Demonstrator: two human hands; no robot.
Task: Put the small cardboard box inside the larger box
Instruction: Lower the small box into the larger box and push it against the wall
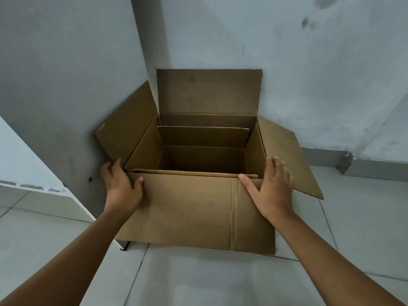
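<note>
cardboard small box (203,149) already seated inside larger box (198,208), flaps up; my left hand (120,184) and right hand (272,186) open, palms flat on near corners, gripping nothing, likely steadying outer box

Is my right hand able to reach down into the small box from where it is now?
Probably yes. The right hand rests open at the big box's near right corner, and the small box inside stands open-topped with nothing over it.
</note>
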